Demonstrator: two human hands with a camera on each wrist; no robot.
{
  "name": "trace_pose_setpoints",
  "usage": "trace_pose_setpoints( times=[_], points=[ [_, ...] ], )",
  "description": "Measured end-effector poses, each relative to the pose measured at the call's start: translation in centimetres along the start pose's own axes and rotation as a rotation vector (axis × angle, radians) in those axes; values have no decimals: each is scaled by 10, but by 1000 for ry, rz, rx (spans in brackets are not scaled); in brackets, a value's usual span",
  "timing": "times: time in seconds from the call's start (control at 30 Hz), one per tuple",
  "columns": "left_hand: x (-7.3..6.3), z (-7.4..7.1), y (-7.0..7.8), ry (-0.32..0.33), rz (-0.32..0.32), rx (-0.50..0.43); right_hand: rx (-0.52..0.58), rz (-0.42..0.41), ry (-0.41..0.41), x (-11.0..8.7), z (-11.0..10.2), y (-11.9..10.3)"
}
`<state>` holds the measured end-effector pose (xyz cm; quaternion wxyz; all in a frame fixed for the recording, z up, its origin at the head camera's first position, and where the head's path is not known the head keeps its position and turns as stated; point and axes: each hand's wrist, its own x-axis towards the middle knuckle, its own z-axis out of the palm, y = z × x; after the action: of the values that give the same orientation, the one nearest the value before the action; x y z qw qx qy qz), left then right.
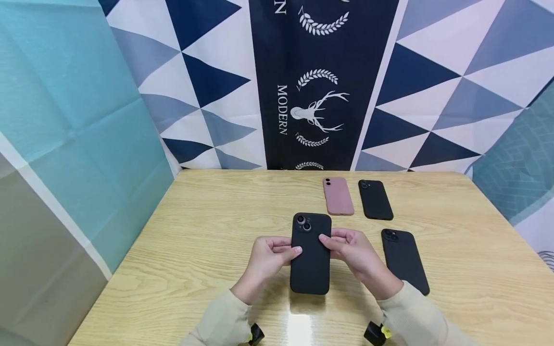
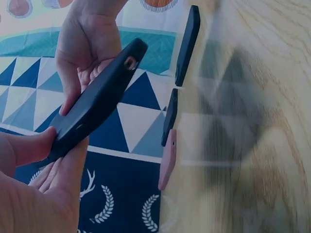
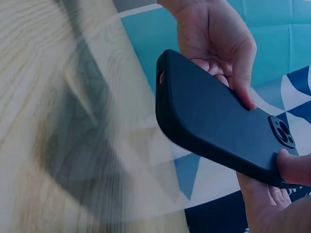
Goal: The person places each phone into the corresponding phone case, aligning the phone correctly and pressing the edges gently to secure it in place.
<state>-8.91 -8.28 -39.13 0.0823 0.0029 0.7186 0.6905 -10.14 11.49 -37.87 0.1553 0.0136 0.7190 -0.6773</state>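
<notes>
A phone in a matte black case (image 1: pixel 310 271) is held up over the table between both hands, its back with two lenses at the upper left facing the head camera. The left hand (image 1: pixel 265 258) grips its left edge, thumb on the back and fingers behind. On the opposite edge the right hand (image 1: pixel 358 253) pinches it the same way, a little higher up. Seen from the left wrist, the phone (image 2: pixel 92 102) is tilted, with a cutout in its end. In the right wrist view, the left hand (image 3: pixel 218 43) shows beyond the phone (image 3: pixel 214 116).
A pink-backed phone (image 1: pixel 339 198) and a black one (image 1: pixel 375 201) lie near the wooden table's (image 1: pixel 195 230) back edge. Another black phone (image 1: pixel 404 259) lies beside the right forearm. Patterned cloth (image 1: pixel 216 81) hangs behind the table, and teal cloth (image 1: pixel 86 125) at the left.
</notes>
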Motion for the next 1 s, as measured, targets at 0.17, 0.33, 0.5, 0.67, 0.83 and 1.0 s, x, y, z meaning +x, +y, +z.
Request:
trace_pose_setpoints(
  times=[0.17,0.33,0.5,0.67,0.83,1.0],
  points=[
    [2,-2,1,-65,-14,43,20,5,27,-3,0,2],
    [6,-3,7,-81,25,53,31,12,16,-5,1,4],
    [10,-3,14,-35,58,61,42,-5,-38,-7,3,5],
    [9,-1,13,18,110,89,37,-24,-76,-6,3,5],
    [7,1,11,87,141,108,14,-35,-179,-4,0,6],
    [4,3,9,89,108,108,6,-39,-153,-1,-2,1]
  ],
)
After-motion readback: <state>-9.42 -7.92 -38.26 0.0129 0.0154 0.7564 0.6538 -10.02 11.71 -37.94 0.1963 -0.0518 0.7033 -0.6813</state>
